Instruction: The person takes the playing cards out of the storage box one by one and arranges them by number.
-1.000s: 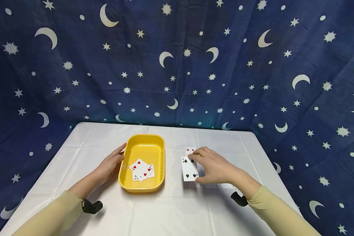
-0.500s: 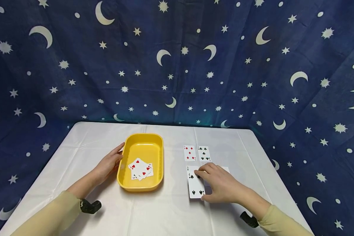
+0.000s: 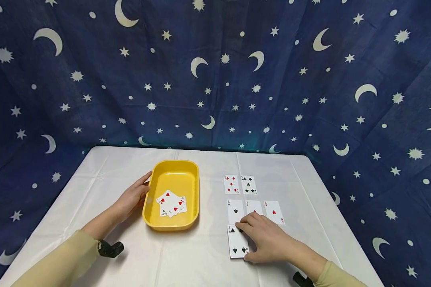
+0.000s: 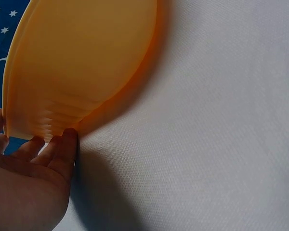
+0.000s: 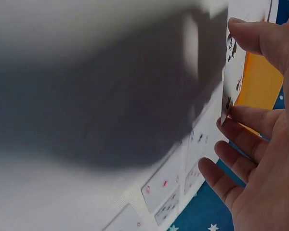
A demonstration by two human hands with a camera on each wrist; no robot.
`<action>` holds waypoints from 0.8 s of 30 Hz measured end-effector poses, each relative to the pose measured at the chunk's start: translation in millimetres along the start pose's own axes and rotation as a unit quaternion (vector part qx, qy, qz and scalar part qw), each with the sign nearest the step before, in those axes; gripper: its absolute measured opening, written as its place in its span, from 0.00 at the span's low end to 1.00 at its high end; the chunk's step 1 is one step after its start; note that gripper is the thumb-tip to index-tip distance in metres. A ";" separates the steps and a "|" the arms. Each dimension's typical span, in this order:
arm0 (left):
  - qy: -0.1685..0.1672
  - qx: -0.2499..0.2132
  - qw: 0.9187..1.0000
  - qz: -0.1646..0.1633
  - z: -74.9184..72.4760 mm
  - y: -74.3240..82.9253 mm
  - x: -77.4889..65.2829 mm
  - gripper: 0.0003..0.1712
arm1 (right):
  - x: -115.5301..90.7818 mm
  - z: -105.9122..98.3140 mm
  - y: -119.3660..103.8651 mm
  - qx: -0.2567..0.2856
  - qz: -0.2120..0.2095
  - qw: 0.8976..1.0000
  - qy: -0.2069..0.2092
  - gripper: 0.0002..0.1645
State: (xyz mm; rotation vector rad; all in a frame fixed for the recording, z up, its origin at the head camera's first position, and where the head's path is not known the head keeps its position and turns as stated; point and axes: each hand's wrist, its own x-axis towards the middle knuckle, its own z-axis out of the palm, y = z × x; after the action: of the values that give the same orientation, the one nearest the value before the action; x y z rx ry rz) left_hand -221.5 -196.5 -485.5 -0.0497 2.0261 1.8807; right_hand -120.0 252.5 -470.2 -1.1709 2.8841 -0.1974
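- While the right hand keeps to the card's right-hand side, the four of spades looks open to swinging out of line; cause: a pinch at one edge only.
- Right-hand pose: palm down over the table, thumb at the card's near right corner, index finger at the far edge, other fingers spread loosely. Grip narrowed to the card's length, with the four of spades between thumb and finger. Card tilted in the right wrist view; cannot tell whether any edge meets the table, nor if others lie beneath.
- Next out, the ace of clubs sits just beyond the four; a drag forward could push the two into overlap. Middle red ace partly under the fingers in view, suit uncertain; a low knuckle might nudge it or the ace of hearts.
- Left, the yellow tray could slide if the left hand pushed, shifting the loose cards inside. Left-hand pose: fingers loosely extended against the outer left wall, nothing clasped.
- Farther, five of diamonds and five of clubs lie side by side; little risk, I judge, barring a tug on the white tablecloth.
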 end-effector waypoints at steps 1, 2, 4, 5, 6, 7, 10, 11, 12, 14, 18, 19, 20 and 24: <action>0.000 0.001 1.000 0.000 0.0 0.0 -0.1 0.40 | -0.8 1.7 -0.5 0.000 0.001 1.000 0.000 0.49; 0.001 0.001 1.000 -0.001 0.0 0.0 -0.1 0.40 | -1.7 3.1 -0.9 -0.001 0.002 1.000 0.001 0.49; 0.002 0.003 1.000 -0.002 -0.1 0.1 -0.3 0.40 | -4.0 5.8 -1.4 -0.004 0.000 1.000 0.007 0.48; 0.003 0.003 1.000 -0.003 0.0 0.3 -0.3 0.40 | -5.1 6.9 -1.6 -0.005 -0.001 1.000 0.010 0.48; 0.002 0.003 1.000 -0.004 0.0 0.5 -0.2 0.39 | -6.3 7.9 -1.7 -0.007 -0.003 1.000 0.013 0.48; 0.004 0.004 1.000 -0.005 0.0 0.6 -0.1 0.39 | -7.5 8.8 -1.8 -0.007 -0.003 1.000 0.016 0.48; 0.005 0.004 1.000 -0.007 -0.4 1.6 0.2 0.39 | -10.8 12.0 -1.7 -0.009 0.000 1.000 0.021 0.48; 0.005 0.005 1.000 -0.008 -0.2 2.1 0.1 0.39 | -11.6 12.9 -1.8 -0.010 0.001 1.000 0.021 0.48; 0.005 0.006 1.000 -0.007 -0.4 2.5 0.0 0.39 | -12.3 13.9 -1.8 -0.009 0.003 1.000 0.021 0.48; 0.003 0.007 1.000 -0.007 -0.4 3.0 -0.1 0.39 | -13.4 15.5 -2.0 -0.007 0.006 1.000 0.022 0.48; 0.002 0.008 1.000 -0.007 0.0 3.4 -0.4 0.39 | -14.1 17.4 -2.5 -0.001 0.012 1.000 0.018 0.48; 0.003 0.008 1.000 -0.008 0.3 3.5 -0.2 0.39 | -14.1 17.8 -2.6 0.000 0.014 1.000 0.018 0.48; 0.004 0.007 1.000 -0.009 0.3 3.4 0.0 0.39 | -14.1 18.1 -2.7 0.002 0.016 1.000 0.017 0.48; 0.004 0.011 1.000 -0.010 0.2 2.7 0.5 0.39 | -13.9 19.2 -2.2 0.010 0.023 1.000 0.012 0.48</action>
State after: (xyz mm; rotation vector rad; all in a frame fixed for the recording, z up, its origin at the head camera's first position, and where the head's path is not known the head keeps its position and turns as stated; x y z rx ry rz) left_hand -222.7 -195.9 -483.1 -0.0709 2.0439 1.8497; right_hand -107.2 258.6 -489.4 -1.1061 2.9181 -0.2402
